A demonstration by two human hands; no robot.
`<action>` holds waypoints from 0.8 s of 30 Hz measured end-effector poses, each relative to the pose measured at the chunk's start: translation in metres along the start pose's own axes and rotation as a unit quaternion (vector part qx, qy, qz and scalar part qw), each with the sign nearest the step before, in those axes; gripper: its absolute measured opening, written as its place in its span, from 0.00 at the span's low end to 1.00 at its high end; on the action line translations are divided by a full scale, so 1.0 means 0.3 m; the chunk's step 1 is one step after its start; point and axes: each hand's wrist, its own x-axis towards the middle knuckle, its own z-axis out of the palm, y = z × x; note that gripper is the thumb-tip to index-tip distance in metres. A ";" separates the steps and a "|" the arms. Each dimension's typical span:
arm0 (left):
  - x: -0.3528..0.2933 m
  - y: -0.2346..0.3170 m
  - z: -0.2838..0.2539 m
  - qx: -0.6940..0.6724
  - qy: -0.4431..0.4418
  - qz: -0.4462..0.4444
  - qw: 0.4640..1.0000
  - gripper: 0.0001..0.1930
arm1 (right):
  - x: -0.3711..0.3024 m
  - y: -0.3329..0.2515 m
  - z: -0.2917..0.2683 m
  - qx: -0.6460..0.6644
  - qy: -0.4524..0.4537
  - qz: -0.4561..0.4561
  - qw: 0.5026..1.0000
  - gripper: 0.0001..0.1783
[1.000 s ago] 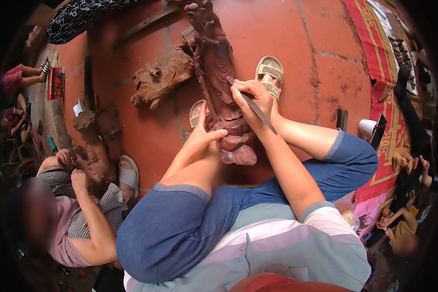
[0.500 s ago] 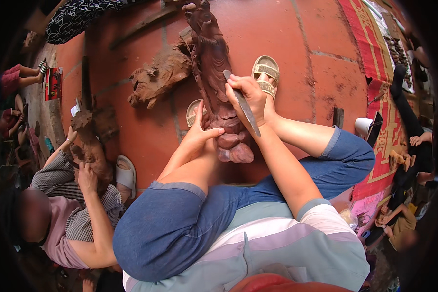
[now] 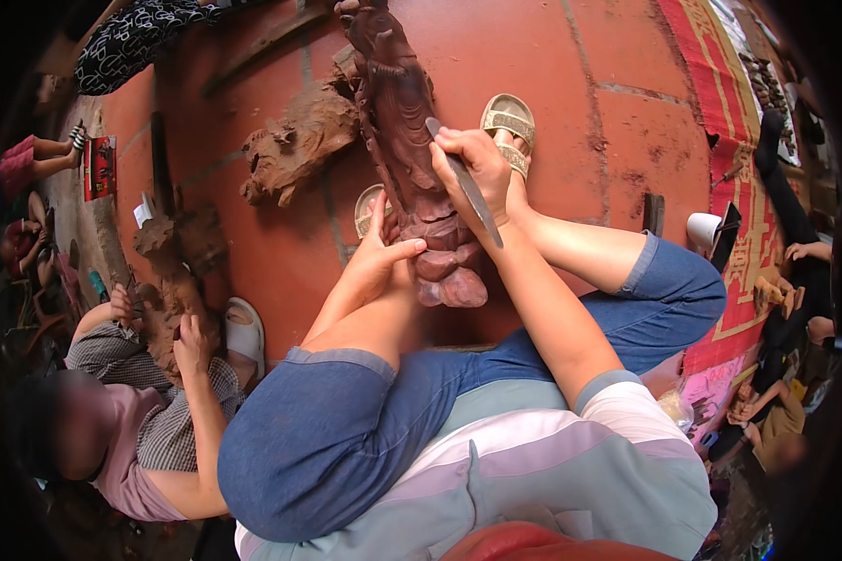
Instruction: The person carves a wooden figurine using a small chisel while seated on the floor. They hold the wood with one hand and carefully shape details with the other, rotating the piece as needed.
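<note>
A reddish-brown wooden statue [image 3: 398, 122], carved with folds and rounded lumps at its near end, slants away from me between my feet. My left hand [image 3: 382, 248] steadies its near end from the left side, thumb laid across the carving and fingers stretched along its edge. A flat, dark metal file [image 3: 474, 198] with tapering ends is gripped in my right hand [image 3: 477, 164]. That hand is against the statue's right side, and the file's lower end points back toward my forearm. Where the tool meets the wood is hidden behind my fingers.
A rough chunk of wood [image 3: 299, 140] lies left of the statue on the red tiled floor [image 3: 552, 56]. At left a co-worker's hand [image 3: 193, 346] is on another wood piece [image 3: 173, 271]. On the right are a white cup [image 3: 702, 230] and a red patterned mat [image 3: 734, 187].
The view has shifted slightly. My right hand stays on the statue's right side, still gripping the file, and my left hand keeps its hold. The co-worker's other hand has moved beside their wood piece.
</note>
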 end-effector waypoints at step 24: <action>-0.056 0.242 -0.298 -0.147 0.188 0.196 0.951 0.35 | -0.048 -0.008 -0.050 0.081 -0.103 0.151 0.980 0.04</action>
